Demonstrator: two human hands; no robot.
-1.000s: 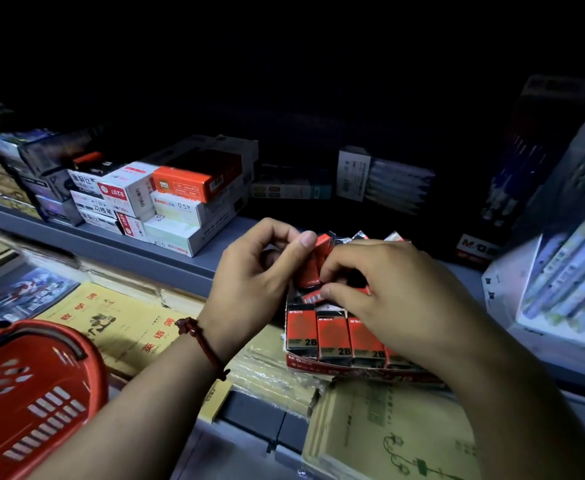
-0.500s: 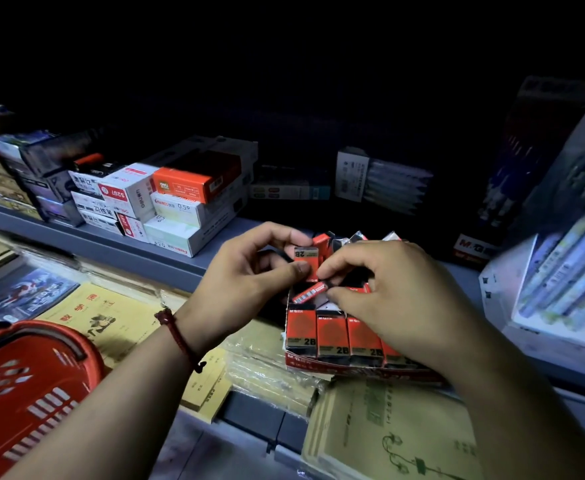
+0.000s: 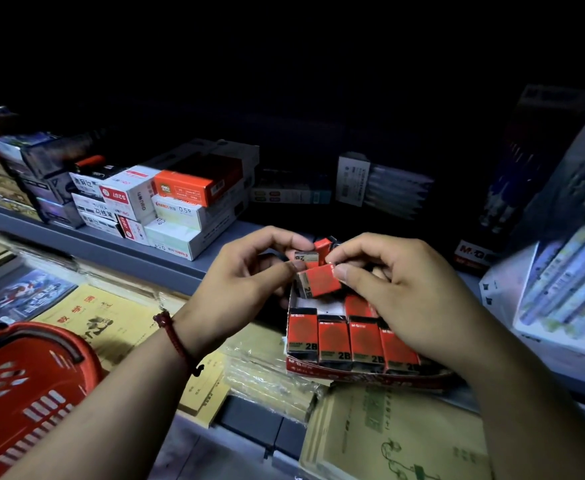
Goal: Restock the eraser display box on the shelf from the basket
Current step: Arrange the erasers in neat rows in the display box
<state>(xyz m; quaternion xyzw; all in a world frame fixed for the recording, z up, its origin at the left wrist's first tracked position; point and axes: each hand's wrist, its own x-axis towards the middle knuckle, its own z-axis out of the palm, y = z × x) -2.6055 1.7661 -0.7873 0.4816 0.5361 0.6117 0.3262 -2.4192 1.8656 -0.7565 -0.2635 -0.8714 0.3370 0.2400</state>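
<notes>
The red eraser display box (image 3: 353, 370) sits on the grey shelf edge with a front row of several red-and-black 2B erasers (image 3: 334, 337) standing in it. Above its back left part, my left hand (image 3: 246, 282) pinches a small eraser (image 3: 306, 257) between thumb and forefinger. My right hand (image 3: 398, 289) pinches a larger red eraser (image 3: 320, 280), tilted, at its right end. Another red eraser (image 3: 323, 249) pokes up between the two hands. The red basket (image 3: 24, 393) is at the lower left; its inside is not visible.
White and orange stationery boxes (image 3: 180, 202) are stacked on the grey shelf (image 3: 111, 247) to the left. Pen packs (image 3: 561, 278) lean at the right. Yellow exercise books (image 3: 86, 317) and wrapped notebooks (image 3: 270, 375) lie on the lower level below the display box.
Both hands stayed over the box's back. The erasers between my fingers have been turned, and a red eraser now lies tilted, pinched by my right thumb and fingers.
</notes>
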